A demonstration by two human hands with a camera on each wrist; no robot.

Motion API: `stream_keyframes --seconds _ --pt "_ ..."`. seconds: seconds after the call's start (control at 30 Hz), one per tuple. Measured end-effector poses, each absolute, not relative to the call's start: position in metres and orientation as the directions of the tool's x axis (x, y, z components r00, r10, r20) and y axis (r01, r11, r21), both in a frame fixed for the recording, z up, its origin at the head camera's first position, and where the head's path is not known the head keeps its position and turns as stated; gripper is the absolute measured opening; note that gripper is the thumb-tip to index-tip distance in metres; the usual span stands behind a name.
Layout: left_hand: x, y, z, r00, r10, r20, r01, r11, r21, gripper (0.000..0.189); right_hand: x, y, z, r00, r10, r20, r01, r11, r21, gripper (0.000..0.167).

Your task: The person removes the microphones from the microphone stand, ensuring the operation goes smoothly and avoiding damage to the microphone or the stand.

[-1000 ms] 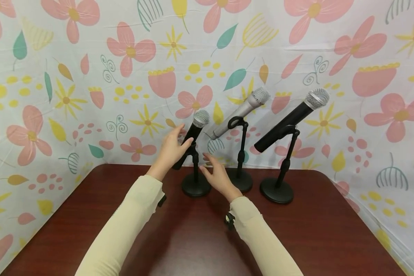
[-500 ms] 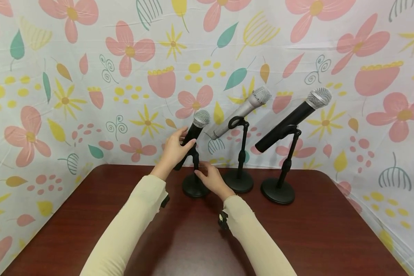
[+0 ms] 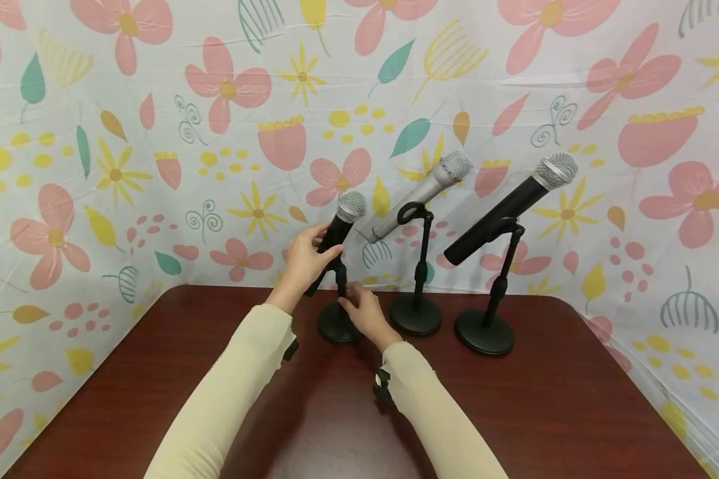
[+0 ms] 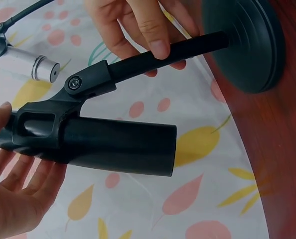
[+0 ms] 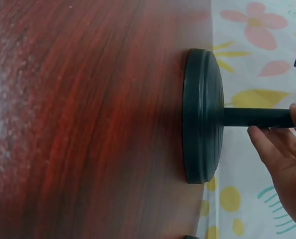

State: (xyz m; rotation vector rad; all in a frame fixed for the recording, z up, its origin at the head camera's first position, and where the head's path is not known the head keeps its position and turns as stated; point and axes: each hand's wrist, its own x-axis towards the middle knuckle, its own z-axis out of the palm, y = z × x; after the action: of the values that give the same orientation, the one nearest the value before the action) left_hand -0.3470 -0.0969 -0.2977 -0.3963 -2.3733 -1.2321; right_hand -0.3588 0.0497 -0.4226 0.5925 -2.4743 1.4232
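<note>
Toward the back of the table (image 3: pixel 575 399), head view: microphones on round-based stands, three in a row.
Black microphone (image 3: pixel 338 229): leftmost; long axis slanted, grille (image 3: pixel 352 206) up and right, butt end down and left; clipped to its stand (image 3: pixel 334 326).
Left hand (image 3: pixel 305 265): nearer to the microphone, at its left side, thumb and fingers about it.
Right hand (image 3: pixel 365 311): lower, right of the upright post (image 3: pixel 342 283), fingertips on it.
Silver microphone (image 3: pixel 416 198), second black microphone (image 3: pixel 503 216): farther right, untouched.
Clip (image 4: pixel 62 119), left wrist view: around the barrel; left thumb beside it, fingers curved beneath, grip closed.
Tilt joint (image 4: pixel 75 83), left wrist view: between the two holds; right thumb and fingers pinch the post on its base side.
Round base (image 5: pixel 204 117), right wrist view: flat on the table, apart from the right hand.
</note>
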Motion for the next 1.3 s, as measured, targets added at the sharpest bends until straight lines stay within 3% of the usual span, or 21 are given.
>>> stream_keyframes --seconds 0.4,0.6,0.9,1.3 --pt "-0.339 -0.098 -0.293 -0.852 0.042 0.522 0.449 0.571 0.687 0.052 -0.354 0.050 -0.423 -0.880 -0.209 0.426 -0.474 0.429 -0.769 0.017" --pt "-0.331 -0.106 -0.284 -0.869 0.038 0.494 0.445 0.500 0.743 0.052 -0.342 0.052 -0.415 -0.885 -0.250 0.393 -0.464 0.405 -0.788 0.025" --pt "-0.315 -0.108 -0.275 -0.892 0.036 0.451 0.405 0.508 0.760 0.053 -0.326 0.067 -0.408 -0.885 -0.278 0.374 -0.460 0.386 -0.800 0.034" --pt "-0.296 -0.102 -0.270 -0.881 0.006 0.472 0.419 0.471 0.776 0.051 -0.310 0.068 -0.402 -0.858 -0.280 0.431 -0.513 0.408 -0.756 0.028"
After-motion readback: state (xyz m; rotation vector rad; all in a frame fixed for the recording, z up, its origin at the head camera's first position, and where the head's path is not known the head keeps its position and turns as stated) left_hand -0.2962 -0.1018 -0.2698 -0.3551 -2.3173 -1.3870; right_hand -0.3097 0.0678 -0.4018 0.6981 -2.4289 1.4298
